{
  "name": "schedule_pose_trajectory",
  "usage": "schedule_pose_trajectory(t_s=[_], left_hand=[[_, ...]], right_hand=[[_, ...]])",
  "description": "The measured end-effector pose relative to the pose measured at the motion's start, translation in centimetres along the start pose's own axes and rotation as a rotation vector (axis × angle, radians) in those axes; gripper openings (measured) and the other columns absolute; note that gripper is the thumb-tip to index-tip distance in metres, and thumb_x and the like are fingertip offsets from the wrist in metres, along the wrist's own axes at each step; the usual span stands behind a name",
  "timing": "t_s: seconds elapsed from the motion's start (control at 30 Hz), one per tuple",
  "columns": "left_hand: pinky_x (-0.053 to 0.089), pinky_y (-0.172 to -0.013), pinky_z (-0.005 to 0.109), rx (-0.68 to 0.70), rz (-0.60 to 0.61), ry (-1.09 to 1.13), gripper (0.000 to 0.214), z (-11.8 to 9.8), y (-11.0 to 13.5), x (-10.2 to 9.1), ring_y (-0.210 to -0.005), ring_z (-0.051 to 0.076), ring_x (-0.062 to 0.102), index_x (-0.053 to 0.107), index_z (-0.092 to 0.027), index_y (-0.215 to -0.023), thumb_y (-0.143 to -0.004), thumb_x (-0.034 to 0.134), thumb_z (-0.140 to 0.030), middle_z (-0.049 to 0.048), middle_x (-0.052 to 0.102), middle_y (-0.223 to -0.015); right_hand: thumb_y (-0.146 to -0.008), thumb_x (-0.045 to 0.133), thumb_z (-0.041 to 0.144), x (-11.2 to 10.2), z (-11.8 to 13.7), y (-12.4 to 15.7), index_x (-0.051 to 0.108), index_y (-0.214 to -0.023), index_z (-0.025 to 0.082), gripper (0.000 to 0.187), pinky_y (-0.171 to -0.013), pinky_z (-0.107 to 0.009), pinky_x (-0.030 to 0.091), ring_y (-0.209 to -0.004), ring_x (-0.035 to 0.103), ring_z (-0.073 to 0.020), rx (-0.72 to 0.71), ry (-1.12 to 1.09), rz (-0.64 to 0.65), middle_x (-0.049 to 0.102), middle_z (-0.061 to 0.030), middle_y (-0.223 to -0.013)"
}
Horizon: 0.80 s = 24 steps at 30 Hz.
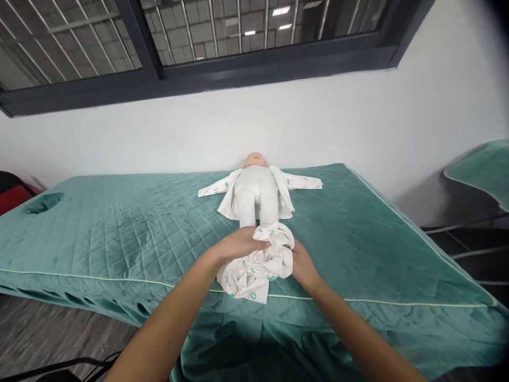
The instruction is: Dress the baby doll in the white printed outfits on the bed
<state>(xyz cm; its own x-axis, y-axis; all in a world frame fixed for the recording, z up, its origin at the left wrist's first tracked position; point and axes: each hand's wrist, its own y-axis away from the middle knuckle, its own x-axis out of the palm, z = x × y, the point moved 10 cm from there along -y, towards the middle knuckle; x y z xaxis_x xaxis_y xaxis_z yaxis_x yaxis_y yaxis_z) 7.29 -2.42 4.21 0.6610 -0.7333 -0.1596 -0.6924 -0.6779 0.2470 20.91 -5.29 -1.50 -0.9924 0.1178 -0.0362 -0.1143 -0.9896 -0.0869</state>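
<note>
A baby doll point(256, 184) with a white cloth body lies on its back on the green bed, its legs pointing toward me. Its printed white jacket point(227, 204) is spread wide at the front, with both sleeves stretched out sideways. Bunched white baby pants point(254, 270) in a matching print are at the ends of the doll's legs, hiding the feet. My left hand point(237, 243) grips the bunched pants from the left, thumb on top. On the other side my right hand point(304, 265) holds them too, its fingers partly hidden behind the fabric.
The quilted green bed cover point(131, 223) has a face hole point(44, 202) at its left end. A white wall point(167, 135) with a barred window point(222, 32) stands behind. On the right is a green padded seat point(483, 170); a red and black object point(14, 196) is far left.
</note>
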Motion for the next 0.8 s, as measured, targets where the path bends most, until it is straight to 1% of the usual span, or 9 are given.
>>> schedule_pose_trajectory(t_s=[0.07, 0.17, 0.27, 0.33, 0.43, 0.5, 0.63, 0.7, 0.8], left_hand=[[0.052, -0.093, 0.034, -0.002, 0.085, 0.057, 0.044, -0.4, 0.2, 0.5, -0.110, 0.025, 0.067, 0.072, -0.021, -0.119, -0.081, 0.072, -0.043, 0.0081, 0.073, -0.121], [0.052, -0.092, 0.032, 0.001, 0.199, 0.057, 0.051, -1.3, 0.7, 0.9, -0.110, 0.025, 0.067, 0.069, -0.023, -0.125, -0.077, 0.078, -0.039, 0.0070, 0.072, -0.123], [0.051, -0.090, 0.031, 0.019, 0.206, 0.020, 0.053, -2.1, 0.7, 0.2, -0.107, 0.024, 0.066, 0.068, -0.024, -0.123, -0.072, 0.081, -0.033, 0.0048, 0.072, -0.120], [0.051, -0.085, 0.030, 0.042, 0.104, -0.027, 0.045, -2.4, -0.1, -1.1, -0.102, 0.023, 0.065, 0.069, -0.021, -0.116, -0.072, 0.078, -0.029, 0.0039, 0.072, -0.112], [0.048, -0.077, 0.028, 0.099, -0.154, -0.183, 0.027, -3.0, -1.7, -3.9, -0.092, 0.021, 0.063, 0.067, -0.017, -0.100, -0.074, 0.068, -0.022, 0.0025, 0.070, -0.098], [0.046, -0.075, 0.028, 0.139, -0.288, -0.312, 0.022, -3.5, -2.9, -5.1, -0.087, 0.020, 0.062, 0.065, -0.017, -0.095, -0.074, 0.062, -0.017, 0.0018, 0.068, -0.092], [0.046, -0.082, 0.031, 0.200, -0.497, -0.591, 0.023, -4.5, -4.2, -6.2, -0.095, 0.023, 0.063, 0.064, -0.018, -0.097, -0.078, 0.052, -0.012, 0.0068, 0.069, -0.100], [0.045, -0.082, 0.034, 0.194, -0.534, -0.728, 0.020, -4.6, -4.4, -6.0, -0.099, 0.026, 0.063, 0.063, -0.019, -0.096, -0.082, 0.051, -0.014, 0.0105, 0.069, -0.104], [0.045, -0.075, 0.033, 0.119, -0.407, -0.756, 0.019, -3.5, -4.3, -4.8, -0.092, 0.028, 0.065, 0.062, -0.020, -0.099, -0.080, 0.059, -0.020, 0.0102, 0.070, -0.099]], right_hand=[[-0.080, 0.071, 0.036, -0.5, 0.2, 0.0, 0.067, -0.120, 0.024, 0.042, -0.109, -0.049, 0.044, -0.119, 0.062, -0.0293, -0.012, -0.042, -0.047, 0.069, -0.0069, -0.128], [-0.073, 0.077, 0.034, -1.2, 0.5, 0.2, 0.066, -0.118, 0.026, 0.047, -0.106, -0.046, 0.047, -0.115, 0.063, -0.0301, -0.028, -0.121, -0.099, 0.070, -0.0064, -0.125], [-0.071, 0.078, 0.035, -1.1, 0.4, 0.0, 0.065, -0.116, 0.028, 0.048, -0.102, -0.045, 0.049, -0.111, 0.064, -0.0303, -0.028, -0.228, -0.086, 0.071, -0.0058, -0.122], [-0.071, 0.077, 0.036, -1.3, 0.2, -0.5, 0.064, -0.116, 0.027, 0.048, -0.100, -0.044, 0.050, -0.109, 0.065, -0.0298, -0.023, -0.260, -0.121, 0.072, -0.0057, -0.120], [-0.075, 0.073, 0.038, -1.8, 0.0, -1.7, 0.064, -0.112, 0.026, 0.040, -0.098, -0.044, 0.050, -0.107, 0.065, -0.0276, -0.010, -0.233, -0.217, 0.073, -0.0051, -0.116], [-0.078, 0.069, 0.039, -1.9, 0.3, -2.6, 0.065, -0.110, 0.025, 0.034, -0.100, -0.043, 0.049, -0.109, 0.063, -0.0262, -0.027, -0.168, -0.255, 0.072, -0.0051, -0.117], [-0.082, 0.065, 0.037, -2.0, 0.7, -4.4, 0.066, -0.110, 0.023, 0.031, -0.105, -0.042, 0.045, -0.113, 0.061, -0.0251, -0.047, -0.072, -0.274, 0.070, -0.0061, -0.120], [-0.080, 0.066, 0.034, -1.9, 0.2, -4.9, 0.065, -0.113, 0.023, 0.035, -0.106, -0.042, 0.045, -0.115, 0.062, -0.0250, -0.008, -0.138, -0.250, 0.070, -0.0059, -0.122], [-0.075, 0.071, 0.033, -1.6, -0.7, -4.7, 0.063, -0.115, 0.025, 0.042, -0.100, -0.043, 0.050, -0.112, 0.065, -0.0263, 0.067, -0.322, -0.172, 0.071, -0.0049, -0.123]])
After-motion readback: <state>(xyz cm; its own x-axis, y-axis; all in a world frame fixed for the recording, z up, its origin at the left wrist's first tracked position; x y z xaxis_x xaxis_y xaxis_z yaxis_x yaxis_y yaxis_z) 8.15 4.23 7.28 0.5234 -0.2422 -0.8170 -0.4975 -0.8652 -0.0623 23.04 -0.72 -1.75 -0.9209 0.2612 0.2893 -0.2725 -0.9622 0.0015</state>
